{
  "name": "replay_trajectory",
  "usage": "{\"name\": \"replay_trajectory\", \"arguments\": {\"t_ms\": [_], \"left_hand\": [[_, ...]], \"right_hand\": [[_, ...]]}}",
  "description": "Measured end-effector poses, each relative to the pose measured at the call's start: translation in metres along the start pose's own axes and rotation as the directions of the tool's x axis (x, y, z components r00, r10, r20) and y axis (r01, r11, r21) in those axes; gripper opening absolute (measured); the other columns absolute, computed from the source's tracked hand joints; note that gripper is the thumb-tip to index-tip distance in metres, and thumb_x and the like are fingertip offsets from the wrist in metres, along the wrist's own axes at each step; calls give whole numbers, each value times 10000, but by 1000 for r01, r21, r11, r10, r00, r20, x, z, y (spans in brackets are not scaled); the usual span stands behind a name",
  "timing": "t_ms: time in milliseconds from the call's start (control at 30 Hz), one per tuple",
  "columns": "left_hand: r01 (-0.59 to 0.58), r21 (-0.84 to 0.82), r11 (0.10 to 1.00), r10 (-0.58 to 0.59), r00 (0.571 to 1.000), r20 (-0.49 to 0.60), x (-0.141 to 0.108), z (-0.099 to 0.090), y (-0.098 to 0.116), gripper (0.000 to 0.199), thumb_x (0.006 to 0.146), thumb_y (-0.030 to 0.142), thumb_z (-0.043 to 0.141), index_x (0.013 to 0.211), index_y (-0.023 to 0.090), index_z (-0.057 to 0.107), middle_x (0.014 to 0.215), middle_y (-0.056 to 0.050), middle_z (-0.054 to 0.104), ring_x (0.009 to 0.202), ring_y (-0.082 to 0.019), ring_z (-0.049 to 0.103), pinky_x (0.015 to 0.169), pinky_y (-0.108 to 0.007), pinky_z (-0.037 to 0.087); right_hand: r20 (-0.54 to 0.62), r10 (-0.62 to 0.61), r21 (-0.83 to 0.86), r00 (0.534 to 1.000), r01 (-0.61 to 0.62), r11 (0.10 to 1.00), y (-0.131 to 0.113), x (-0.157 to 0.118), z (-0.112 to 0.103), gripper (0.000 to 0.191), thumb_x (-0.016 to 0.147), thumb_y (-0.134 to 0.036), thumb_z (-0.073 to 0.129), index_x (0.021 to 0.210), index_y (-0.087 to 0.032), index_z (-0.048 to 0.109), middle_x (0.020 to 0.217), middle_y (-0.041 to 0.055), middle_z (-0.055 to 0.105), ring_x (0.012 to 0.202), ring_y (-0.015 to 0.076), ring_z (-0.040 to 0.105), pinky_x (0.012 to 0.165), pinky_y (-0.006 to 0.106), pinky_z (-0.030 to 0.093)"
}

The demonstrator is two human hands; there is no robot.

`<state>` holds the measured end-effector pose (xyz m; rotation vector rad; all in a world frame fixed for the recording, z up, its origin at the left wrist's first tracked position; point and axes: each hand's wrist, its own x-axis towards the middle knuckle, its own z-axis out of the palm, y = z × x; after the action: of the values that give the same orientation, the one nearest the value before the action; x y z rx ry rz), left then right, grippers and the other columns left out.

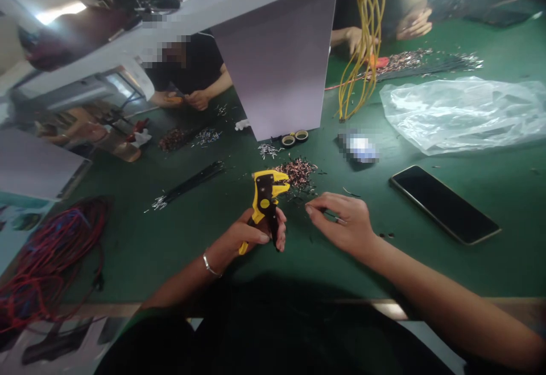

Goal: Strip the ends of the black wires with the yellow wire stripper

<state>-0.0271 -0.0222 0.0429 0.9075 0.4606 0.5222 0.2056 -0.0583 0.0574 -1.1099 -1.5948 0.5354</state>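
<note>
My left hand is wrapped round the handles of a yellow and black wire stripper, whose jaws point right. Just right of it, my right hand has thumb and forefinger pinched together; a thin dark wire seems to lie within the fingers, too small to make out fully. Beyond the tool's jaws is a pile of small copper-coloured and black bits. A bundle of black wires with bare silvery ends lies on the green table to the left.
A phone and a clear plastic bag lie at right. Two tape rolls sit by an upright grey panel. Yellow wires hang beyond; red cables are coiled at left. Other people's hands work across the table.
</note>
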Motion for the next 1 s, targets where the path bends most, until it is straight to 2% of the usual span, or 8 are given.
{"name": "replay_trajectory", "arguments": {"t_ms": [233, 333, 867, 1000], "left_hand": [[13, 16, 1000, -13, 1000, -3, -1, -1, -5, 480, 643, 173, 751, 1108, 118, 644, 868, -97, 668, 748, -235, 643, 748, -422, 528], [12, 34, 999, -12, 1000, 6, -1, -2, -6, 494, 661, 172, 750, 1139, 117, 640, 888, -102, 669, 762, -233, 643, 765, -427, 526], [21, 178, 984, -9, 998, -68, -3, 10, -2, 394, 687, 175, 752, 1065, 127, 651, 887, -96, 690, 763, -210, 649, 778, -376, 523], [19, 187, 982, -3, 996, -85, -4, 12, -2, 367, 700, 174, 742, 1053, 129, 650, 880, -86, 687, 760, -197, 642, 794, -368, 512]], "right_hand": [[17, -256, -137, 967, 255, 957, -3, -3, 2, 219, 875, -125, 554, 782, -201, 736, 605, 41, 687, 497, 144, 596, 496, 273, 490], [17, -324, -170, 946, 322, 931, -3, -5, 4, 218, 886, -99, 547, 805, -189, 729, 633, 56, 701, 522, 151, 619, 506, 275, 495], [136, -436, -222, 890, 456, 862, -6, -15, 6, 199, 903, -83, 536, 823, -186, 687, 658, 50, 685, 555, 168, 592, 539, 330, 502], [162, -480, -217, 862, 505, 835, -4, -16, 6, 147, 891, -81, 567, 835, -161, 677, 680, 64, 689, 577, 179, 601, 540, 335, 506]]}}
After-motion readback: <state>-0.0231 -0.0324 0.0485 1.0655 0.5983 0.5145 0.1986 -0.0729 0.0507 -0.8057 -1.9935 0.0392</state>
